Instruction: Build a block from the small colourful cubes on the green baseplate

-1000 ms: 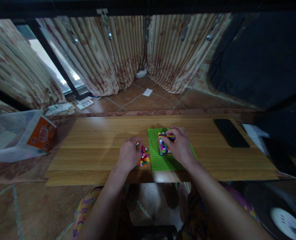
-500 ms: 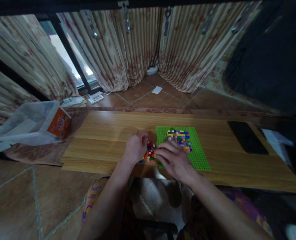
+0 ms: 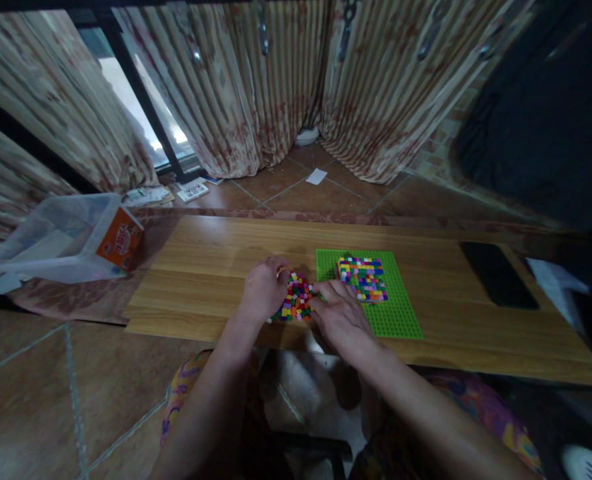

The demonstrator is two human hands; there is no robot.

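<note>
The left hand and right hand curl on either side of the little loose bricks by the table's near edge, maybe pinching some, you can't tell, and a careless sweep toward that edge could knock bricks off.

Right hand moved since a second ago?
Yes. Against the green baseplate, the right hand has moved left and closer to the camera, from the brick block to the right edge of the loose brick pile.

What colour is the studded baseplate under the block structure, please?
The baseplate is bright green, seen best in the head view.
</note>
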